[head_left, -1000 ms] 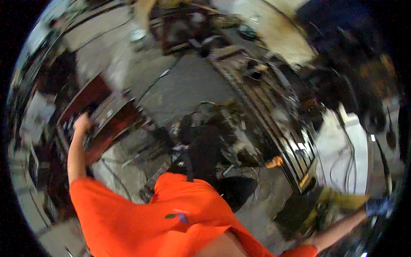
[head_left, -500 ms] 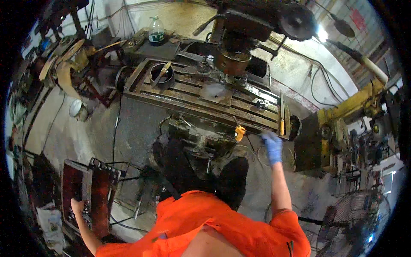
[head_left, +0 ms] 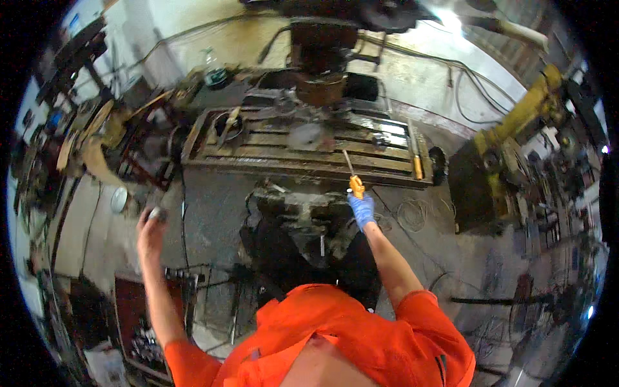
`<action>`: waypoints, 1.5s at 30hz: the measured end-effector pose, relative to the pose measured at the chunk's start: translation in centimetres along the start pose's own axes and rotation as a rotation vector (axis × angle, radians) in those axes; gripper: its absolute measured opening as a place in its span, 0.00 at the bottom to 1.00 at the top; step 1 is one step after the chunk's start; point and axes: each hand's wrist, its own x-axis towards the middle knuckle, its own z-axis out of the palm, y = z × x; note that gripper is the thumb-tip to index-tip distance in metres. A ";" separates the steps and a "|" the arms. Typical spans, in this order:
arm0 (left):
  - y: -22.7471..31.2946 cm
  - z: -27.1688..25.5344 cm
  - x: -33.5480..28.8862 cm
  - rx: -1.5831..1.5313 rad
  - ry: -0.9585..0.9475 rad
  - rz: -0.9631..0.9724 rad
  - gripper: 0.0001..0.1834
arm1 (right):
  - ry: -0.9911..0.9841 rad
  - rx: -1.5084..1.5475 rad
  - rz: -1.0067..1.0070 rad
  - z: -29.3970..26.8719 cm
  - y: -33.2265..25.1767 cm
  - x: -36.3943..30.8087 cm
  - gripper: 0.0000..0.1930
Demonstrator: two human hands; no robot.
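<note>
My right hand (head_left: 361,209), in a blue glove, is closed round the grip of a yellow air blow gun (head_left: 356,186) at the front edge of the machine table (head_left: 258,157). The gun's long thin nozzle points up over the table slots. My left hand (head_left: 151,233) is bare and raised at the left, its fingers curled round a small grey metal part (head_left: 155,213), whose exact kind is too blurred to tell. On the table lie a flat plate (head_left: 305,135), a small dark block (head_left: 382,138) and a yellow-handled file-like tool (head_left: 417,166).
A dark pot (head_left: 231,137) with a brush across it stands on the table's left. The milling head (head_left: 320,90) hangs above the table. A red-brown drawer or tray (head_left: 132,303) with small metal parts is at lower left. A coiled hose (head_left: 412,214) lies on the floor.
My right hand has moved left and taken hold of the air blow gun. My left hand has risen from the red-brown tray with a small metal part in it.
</note>
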 end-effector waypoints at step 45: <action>-11.4 31.3 6.6 0.424 -0.609 -0.273 0.09 | -0.658 -1.076 -0.543 -9.8 -23.3 -6.6 0.27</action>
